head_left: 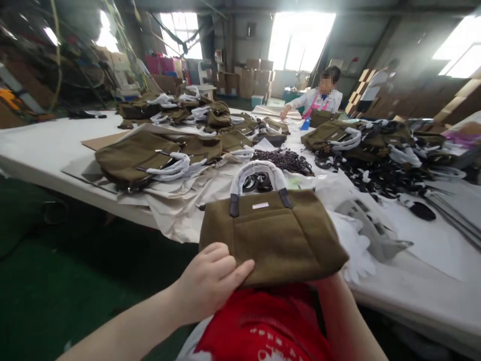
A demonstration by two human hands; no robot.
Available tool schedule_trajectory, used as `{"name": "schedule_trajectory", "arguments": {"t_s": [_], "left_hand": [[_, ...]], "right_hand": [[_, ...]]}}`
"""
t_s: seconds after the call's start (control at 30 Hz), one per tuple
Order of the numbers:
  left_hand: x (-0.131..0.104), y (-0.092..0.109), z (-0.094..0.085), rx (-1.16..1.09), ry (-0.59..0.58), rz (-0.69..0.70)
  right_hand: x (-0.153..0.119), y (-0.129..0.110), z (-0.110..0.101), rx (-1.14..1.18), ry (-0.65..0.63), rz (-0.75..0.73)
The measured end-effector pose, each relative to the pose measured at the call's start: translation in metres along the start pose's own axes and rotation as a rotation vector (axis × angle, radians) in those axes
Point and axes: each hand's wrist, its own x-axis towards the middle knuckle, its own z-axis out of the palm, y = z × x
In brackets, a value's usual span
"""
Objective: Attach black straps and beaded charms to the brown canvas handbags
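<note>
At the near edge of the surface (45, 138), our left grip (216, 276) pinches the olive-brown bag (278, 240); our right grip hides behind it, so we cannot tell its state

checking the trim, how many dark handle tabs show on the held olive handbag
2: left tab and right tab, where the wrapped handle meets the olive handbag. Any on its back would be hidden.
</note>
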Motion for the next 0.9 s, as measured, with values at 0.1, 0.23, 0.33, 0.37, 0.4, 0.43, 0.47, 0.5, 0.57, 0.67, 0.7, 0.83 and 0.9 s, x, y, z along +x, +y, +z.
{"name": "schedule_trajectory", "arguments": {"t_s": [0.1,0.23,0.33,0.37,0.4,0.43,0.47,0.5,0.57,0.67,0.7,0.83,0.9], "left_hand": [[-0.027,0.001,0.046,0.342,-0.271,0.230],[-0.058,-0.007,0.088,0.293,-0.469,0.052],[-0.059,-0.016,0.090,0.130,-0.421,-0.097],[-0.055,-0.021,0.087,0.127,-0.322,-0.160],[-0.049,-0.026,0.082,0.163,-0.201,-0.232],[-0.042,-0.032,0.078,0.225,-0.087,-0.301],[-0.035,-0.039,0.075,0.294,0.001,-0.361],[-0.028,-0.045,0.072,0.347,0.050,-0.410],[-0.017,-0.057,0.072,0.363,0.028,-0.474],[-0.008,-0.072,0.079,0.234,-0.159,-0.517],[-0.005,-0.076,0.081,0.178,-0.242,-0.504],[0.011,-0.079,0.068,-0.066,-0.511,-0.472],[0.022,-0.075,0.050,-0.174,-0.571,-0.504]], "right_hand": [[-0.009,0.006,-0.034,0.113,0.079,0.226],[-0.023,0.017,-0.059,-0.045,0.091,0.352],[-0.034,0.017,-0.063,-0.218,0.027,0.267],[-0.037,0.016,-0.063,-0.271,-0.009,0.241],[-0.040,0.016,-0.062,-0.325,-0.053,0.220],[-0.043,0.016,-0.062,-0.372,-0.091,0.198],[-0.045,0.018,-0.061,-0.404,-0.105,0.174],[-0.047,0.021,-0.061,-0.418,-0.093,0.157],[-0.050,0.029,-0.060,-0.388,-0.007,0.157],[-0.053,0.041,-0.061,-0.287,0.146,0.226],[-0.054,0.044,-0.061,-0.249,0.183,0.242],[-0.053,0.047,-0.059,-0.084,0.309,0.219],[-0.052,0.047,-0.057,-0.046,0.324,0.196]]}}
